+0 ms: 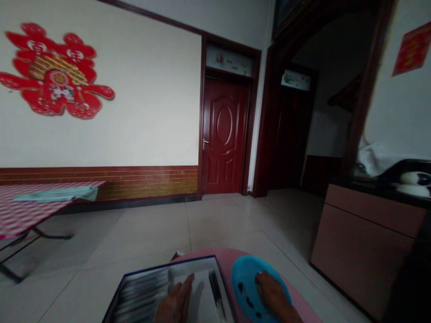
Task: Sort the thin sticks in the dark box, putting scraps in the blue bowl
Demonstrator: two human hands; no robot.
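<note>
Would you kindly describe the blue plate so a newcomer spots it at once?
Look down from the red door to the pink foreground surface. Right of its shallow box, partly under the right hand, sits the blue plate: round, unlike the rectangular box.

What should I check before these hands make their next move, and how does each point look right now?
1. Left hand over the shallow tray: ok.
2. Right hand at the blue plate: ok, its fingers reach over the plate.
3. Small dark pieces within the plate: ok, several show there.
4. Right hand holding a piece: cannot tell, the fingertips are too unclear.
5. Dark slender rods inside the tray: ok, they lie near its right side.
6. Row of slender items clear enough to count: not ok, they are blurred.
</note>
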